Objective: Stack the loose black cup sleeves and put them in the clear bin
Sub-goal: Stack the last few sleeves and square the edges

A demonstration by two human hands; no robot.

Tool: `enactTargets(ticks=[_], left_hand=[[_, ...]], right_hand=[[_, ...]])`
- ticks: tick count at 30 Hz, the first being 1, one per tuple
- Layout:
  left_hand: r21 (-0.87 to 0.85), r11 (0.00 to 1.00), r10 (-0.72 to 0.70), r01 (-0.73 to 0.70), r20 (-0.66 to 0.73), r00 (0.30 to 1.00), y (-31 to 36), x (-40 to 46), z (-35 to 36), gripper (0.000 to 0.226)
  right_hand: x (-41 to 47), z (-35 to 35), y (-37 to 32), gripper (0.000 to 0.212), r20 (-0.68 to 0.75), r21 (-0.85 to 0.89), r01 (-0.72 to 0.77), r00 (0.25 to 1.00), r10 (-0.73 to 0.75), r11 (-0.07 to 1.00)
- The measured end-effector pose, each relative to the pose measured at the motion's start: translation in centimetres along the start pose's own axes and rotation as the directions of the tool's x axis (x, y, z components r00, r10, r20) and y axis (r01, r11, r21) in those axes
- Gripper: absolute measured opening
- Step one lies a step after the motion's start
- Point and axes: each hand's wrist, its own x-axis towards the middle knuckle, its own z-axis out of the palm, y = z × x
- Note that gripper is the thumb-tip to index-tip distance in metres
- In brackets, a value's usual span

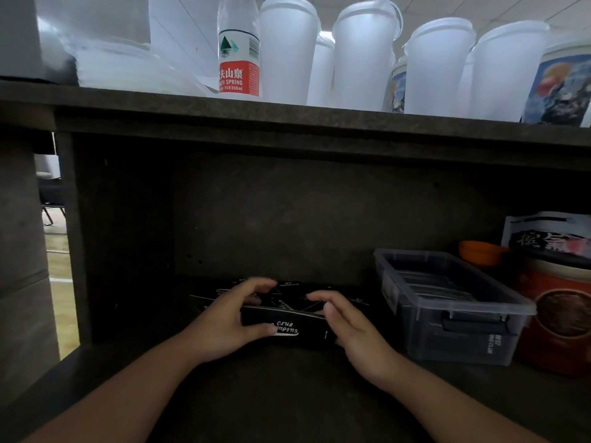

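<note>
Both hands, left (228, 318) and right (347, 327), curl round the sleeves (287, 327); squeezed unevenly, the stack could fan out short of the bin (454, 314).

Cup sleeves (287, 327) between both hands: matt black card, white print. Clear bin (454, 318) right of right hand (348, 327): glossy transparent plastic. Shelf (287, 394): rough, matt, dark.

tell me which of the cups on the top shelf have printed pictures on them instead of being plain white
Two do: the cup at the far right end, with a blue and orange picture, and a cup half hidden between white cups right of centre. The others are plain frosted white.
</note>
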Motion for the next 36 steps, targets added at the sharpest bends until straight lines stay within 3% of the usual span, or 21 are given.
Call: enactTargets(ticks=[2, 4, 6, 9, 12, 17, 23, 30, 36], left_hand=[[0.047, 0.998, 0.033, -0.035, 0.039, 0.999, 0.3, 0.0, 0.0, 0.024], [0.062, 0.997, 0.033, -0.035, 0.031, 0.999, 0.5, 0.0, 0.0, 0.006], [0.071, 0.997, 0.027, -0.027, 0.007, 1.000, 0.6, 0.0, -0.1, 0.004], [0.108, 0.994, 0.022, -0.021, -0.006, 1.000, 0.9, -0.1, -0.4, 0.006], [0.110, 0.994, 0.001, 0.000, -0.013, 1.000, 0.5, -0.1, -0.7, 0.007], [0.120, 0.993, -0.002, 0.004, -0.021, 1.000, 0.6, -0.1, -0.5, 0.007], [0.094, 0.995, -0.011, 0.014, -0.036, 0.999, 0.4, -0.1, -0.5, 0.010], [0.114, 0.993, -0.017, 0.021, -0.028, 0.999, 0.4, -0.2, -0.5, 0.009], [0.112, 0.993, -0.021, 0.023, -0.017, 1.000, 0.6, -0.3, -0.5, 0.007]], right_hand=[[0.1, 0.2, -0.3, 0.037, -0.033, 0.045, 0.002, 0.999, 0.000, 0.999], [0.3, -0.1, -0.4, 0.033, -0.171, -0.025, 0.025, 0.985, -0.029, 0.999], [0.7, -1.3, 0.0, 0.028, -0.257, -0.238, -0.028, 0.966, -0.035, 0.971], [1.0, -3.1, 1.3, 0.042, -0.162, -0.584, -0.171, 0.982, 0.093, 0.794], [1.0, -3.2, 1.9, 0.051, -0.090, -0.737, -0.254, 0.955, 0.282, 0.626], [0.9, -3.2, 1.0, 0.027, -0.236, -0.774, -0.287, 0.958, 0.164, 0.564], [1.1, -2.6, 2.1, 0.071, -0.283, -0.738, -0.380, 0.924, 0.256, 0.557], [1.2, -2.6, 1.5, 0.051, -0.379, -0.649, -0.396, 0.909, 0.175, 0.650], [0.7, -2.3, 0.7, 0.060, -0.343, -0.677, -0.168, 0.934, -0.105, 0.716]])
